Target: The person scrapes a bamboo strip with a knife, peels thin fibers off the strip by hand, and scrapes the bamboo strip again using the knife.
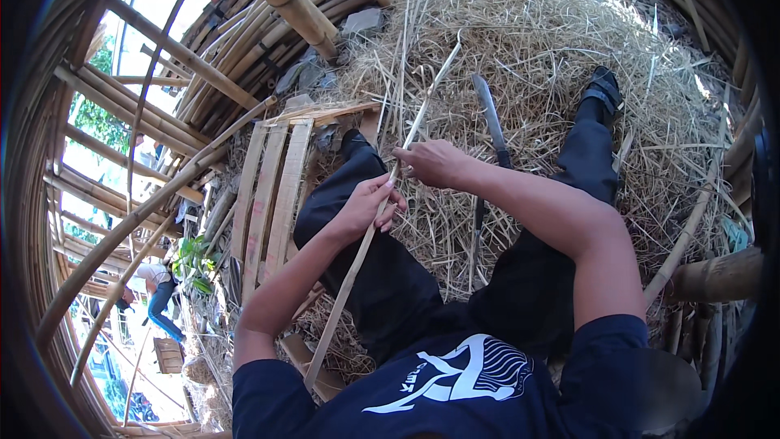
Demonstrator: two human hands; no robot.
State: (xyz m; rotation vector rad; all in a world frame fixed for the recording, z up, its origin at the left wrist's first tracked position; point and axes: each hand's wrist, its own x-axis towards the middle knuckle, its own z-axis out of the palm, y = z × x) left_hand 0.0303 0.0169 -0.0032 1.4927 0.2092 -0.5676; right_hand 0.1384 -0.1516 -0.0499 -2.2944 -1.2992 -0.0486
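- Nearest the camera was a dark blue T-shirt (455,406) with a pale printed figure across its front, worn by the person at work.
- Just beyond it, black trousers (528,293) covered two spread legs; the right foot, in a dark shoe (601,93), rested on dry straw (552,41).
- One long, pale strip (356,268), looking like split bamboo, ran slantwise between the two arms: its lower end lay near the left side of the shirt, while its upper end, bent at the tip, reached out over the straw.
- Partway along that strip the left hand (370,207) was closed on it, thumb and fingers pinching.
- Slightly farther up, the right hand (435,164) also had its fingers drawn in on the strip; how firmly, one could not tell.
- Right of the strip's upper part lay a long-bladed knife (487,106), apart from both hands, its dark handle toward the right forearm; a dark, narrow rod (477,236) showed on the near side of that arm.
- Beside the left leg stood a slatted wooden crate (280,175), with heaped bamboo poles (231,53) beyond it.
- Farther left were a green leafy plant (192,264) and another person (158,289) in blue trousers, well apart from the hands.
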